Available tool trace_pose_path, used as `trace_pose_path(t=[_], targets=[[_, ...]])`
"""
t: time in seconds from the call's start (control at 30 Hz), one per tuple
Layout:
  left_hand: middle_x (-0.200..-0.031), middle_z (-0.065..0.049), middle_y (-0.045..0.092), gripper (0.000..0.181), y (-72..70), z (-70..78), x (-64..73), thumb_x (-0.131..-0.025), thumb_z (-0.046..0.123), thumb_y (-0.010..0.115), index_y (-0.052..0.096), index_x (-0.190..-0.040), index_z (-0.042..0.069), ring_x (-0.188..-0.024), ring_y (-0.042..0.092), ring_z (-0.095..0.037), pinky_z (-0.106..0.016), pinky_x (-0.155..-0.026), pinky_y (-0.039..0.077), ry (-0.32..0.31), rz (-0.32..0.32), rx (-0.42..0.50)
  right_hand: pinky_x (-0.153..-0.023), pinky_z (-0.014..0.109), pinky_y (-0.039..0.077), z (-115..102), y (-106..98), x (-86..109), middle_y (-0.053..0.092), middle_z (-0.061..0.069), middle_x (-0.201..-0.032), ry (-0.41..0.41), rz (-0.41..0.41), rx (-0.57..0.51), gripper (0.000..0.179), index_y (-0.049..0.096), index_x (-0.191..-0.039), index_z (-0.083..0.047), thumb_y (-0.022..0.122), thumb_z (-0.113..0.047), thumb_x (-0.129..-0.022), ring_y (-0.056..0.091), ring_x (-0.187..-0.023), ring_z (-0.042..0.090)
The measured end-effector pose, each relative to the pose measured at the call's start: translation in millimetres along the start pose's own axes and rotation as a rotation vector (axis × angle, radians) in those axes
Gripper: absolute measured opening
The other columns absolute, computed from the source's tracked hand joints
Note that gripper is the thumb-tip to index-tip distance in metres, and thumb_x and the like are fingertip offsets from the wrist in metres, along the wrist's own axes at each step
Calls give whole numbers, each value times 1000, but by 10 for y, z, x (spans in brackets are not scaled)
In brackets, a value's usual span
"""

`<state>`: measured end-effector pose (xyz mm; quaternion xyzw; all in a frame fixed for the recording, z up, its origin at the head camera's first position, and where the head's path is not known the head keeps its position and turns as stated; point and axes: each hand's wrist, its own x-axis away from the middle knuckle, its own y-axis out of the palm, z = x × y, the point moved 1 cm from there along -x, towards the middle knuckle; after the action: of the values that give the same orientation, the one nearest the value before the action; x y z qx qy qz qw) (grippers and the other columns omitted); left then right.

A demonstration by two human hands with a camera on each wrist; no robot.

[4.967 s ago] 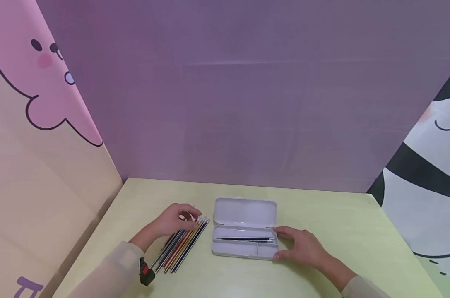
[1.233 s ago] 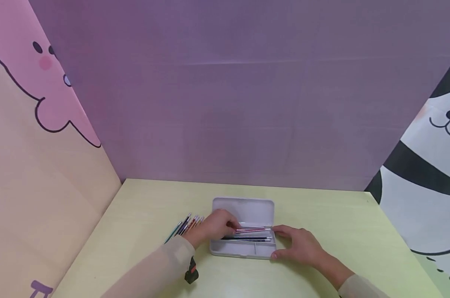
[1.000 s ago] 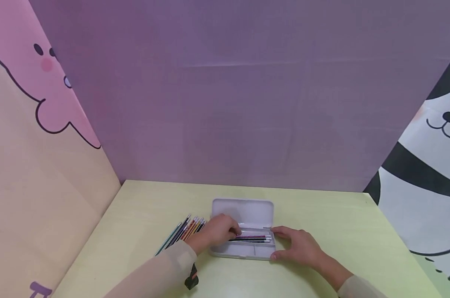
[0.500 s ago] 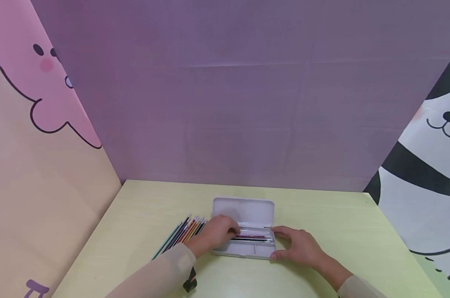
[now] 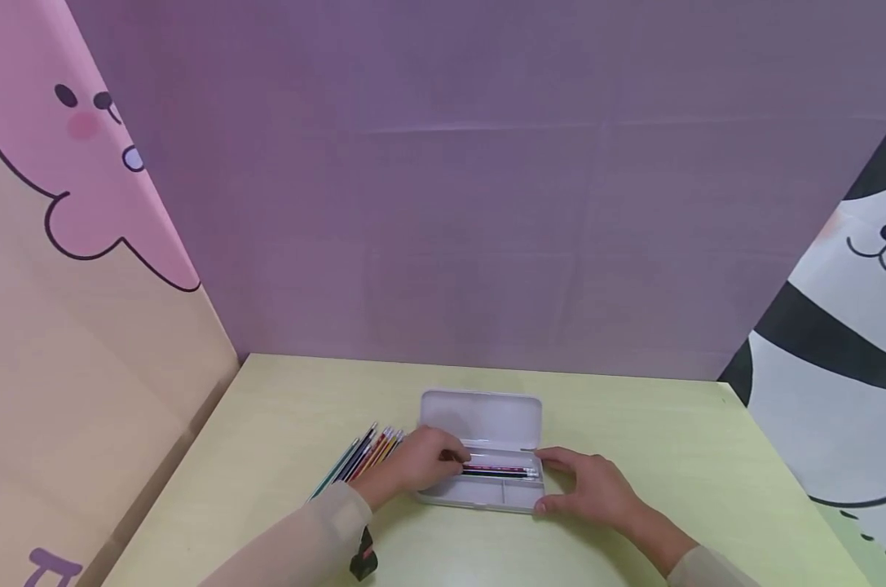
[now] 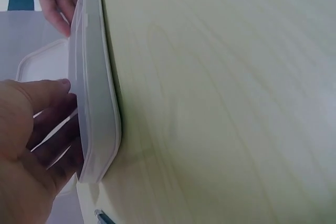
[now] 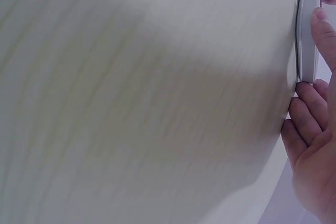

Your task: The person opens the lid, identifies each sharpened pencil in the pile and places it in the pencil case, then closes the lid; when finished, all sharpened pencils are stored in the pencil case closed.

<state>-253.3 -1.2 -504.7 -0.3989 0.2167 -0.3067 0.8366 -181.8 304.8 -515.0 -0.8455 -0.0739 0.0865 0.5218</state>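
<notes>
A white pencil case (image 5: pixel 479 492) lies on the table with its lid (image 5: pixel 481 416) folded back. Several pencils (image 5: pixel 497 472), dark ones and a reddish-purple one, lie lengthwise in its long rear compartment. My left hand (image 5: pixel 416 458) reaches over the left half of the case, at the left ends of these pencils. In the left wrist view its thumb stands apart from the fingers, whose tips are hidden inside the case. My right hand (image 5: pixel 592 487) holds the right end of the case between thumb and fingers.
A pile of several coloured pencils (image 5: pixel 362 456) lies slantwise left of the case, partly behind the left forearm. Two front compartments of the case hold nothing visible. A purple wall sheet (image 5: pixel 479 204) rises behind the table (image 5: pixel 670 424).
My left hand has carried pencils from the pile into the rear compartment, where the reddish-purple one now lies beside the dark ones. That hand has since shifted slightly left. The right hand stays put.
</notes>
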Motion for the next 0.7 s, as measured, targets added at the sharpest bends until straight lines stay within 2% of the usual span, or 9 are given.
trace_pose_path(t=[0.13,0.27,0.37,0.47,0.57,0.7], targets=[[-105,3,78,22,-39,-51,61,-89,11,77,80,-111,10,-92,66,0,-21,-84,53,-27,-10,153,-94,50,52,4,2,-4,73,-2,-128,-1,-3,5,86,67,-134,-26,88,-67,-62,69,-114,29],[-111,-2,77,29,-126,-88,138,-87,15,81,78,-116,8,-94,69,-6,-22,-83,55,-64,-34,278,-93,50,52,-4,0,2,73,-2,-128,4,-4,4,85,67,-134,-26,88,-67,-62,69,-114,30],[-115,-2,75,31,-229,-110,208,-88,17,81,77,-118,8,-101,71,-15,-25,-85,56,-69,-48,322,-94,52,52,-14,-1,14,73,-1,-129,11,-6,4,85,67,-134,-27,88,-67,-61,69,-113,30],[-118,-1,75,31,-333,-151,286,-88,18,82,77,-118,9,-104,71,-18,-25,-87,56,-78,-42,346,-94,52,52,-25,-2,24,72,-1,-129,19,-12,3,86,67,-134,-27,88,-67,-61,69,-113,30],[-117,-1,74,31,-449,-206,378,-87,18,83,77,-117,10,-101,70,-16,-26,-86,57,-105,-15,359,-94,51,52,-32,-7,28,72,-1,-129,16,-12,2,86,67,-133,-27,87,-68,-60,69,-113,29],[-116,-8,74,33,-618,-297,527,-89,19,82,76,-119,9,-94,68,-13,-26,-79,57,-133,17,355,-93,50,52,-36,-15,23,72,-2,-129,6,-7,-6,86,67,-134,-28,87,-68,-61,70,-112,28]])
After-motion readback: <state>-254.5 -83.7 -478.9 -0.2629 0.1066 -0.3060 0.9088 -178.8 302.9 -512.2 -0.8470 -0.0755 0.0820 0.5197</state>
